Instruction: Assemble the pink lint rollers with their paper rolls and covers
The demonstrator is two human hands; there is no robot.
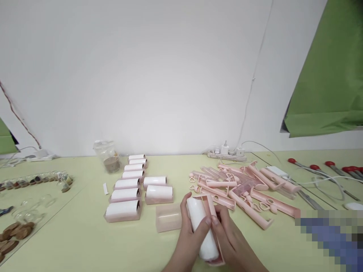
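Near the front of the table my left hand (189, 234) is wrapped round a white roll (202, 228), its thumb lying across the roll. The roll lies tilted, partly inside a pink plastic holder (209, 202). My right hand (231, 234) grips the right side of that holder, thumb on its edge; some of its fingers are hidden behind it. Just left of my left hand a translucent pink cover (168, 218) lies on the table. Further left stand several white rolls in translucent pink covers (123, 210), mostly in a slanting row, with two more (159, 193) beside them.
To the right is a pile of pink holder parts (222, 185) with small heart-shaped pieces (264, 206). A power strip (227, 155) sits by the wall, and red-ended tools (314, 167) with white cables lie far right. At left are a plastic bag (107, 156) and brown wooden pieces (17, 232).
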